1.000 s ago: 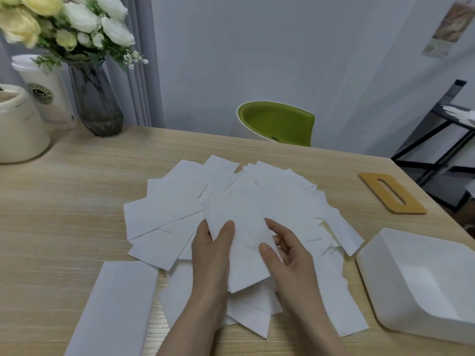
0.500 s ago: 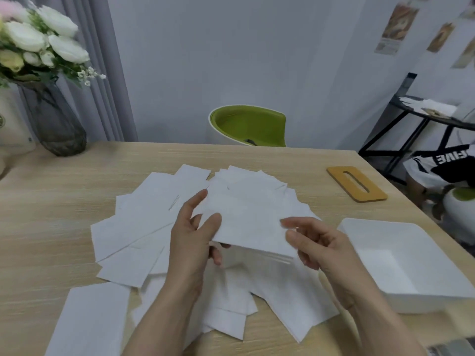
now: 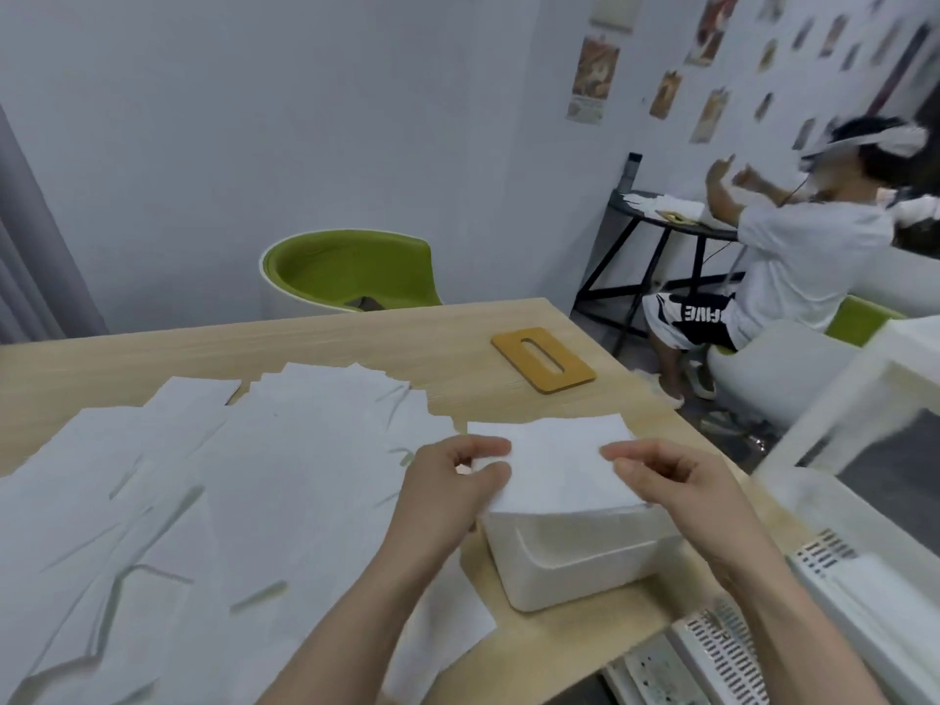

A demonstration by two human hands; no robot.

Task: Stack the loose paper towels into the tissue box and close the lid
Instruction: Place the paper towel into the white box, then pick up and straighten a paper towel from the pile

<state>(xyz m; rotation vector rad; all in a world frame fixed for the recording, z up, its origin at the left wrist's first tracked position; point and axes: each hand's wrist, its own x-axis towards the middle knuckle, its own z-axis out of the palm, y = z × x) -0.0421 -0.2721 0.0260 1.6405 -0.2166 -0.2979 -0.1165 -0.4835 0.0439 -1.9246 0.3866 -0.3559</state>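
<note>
One paper towel [image 3: 552, 463] held flat over the open white tissue box [image 3: 575, 557], which sits near the worktop [image 3: 305, 343] right edge. Left hand [image 3: 452, 480] pinches towel's left edge, thumb & fingers pressed together on it; right hand [image 3: 666, 475] pinches its right edge likewise. Loose towels [image 3: 229, 475] lie spread to the left. Tan slotted lid [image 3: 542, 358] lies apart, beyond the box. Green chair [image 3: 351, 269] behind worktop

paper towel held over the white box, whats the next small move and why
Probably lower the paper towel flat into the tissue box and let go: the left hand and right hand pinch its ends just above the open box.
</note>
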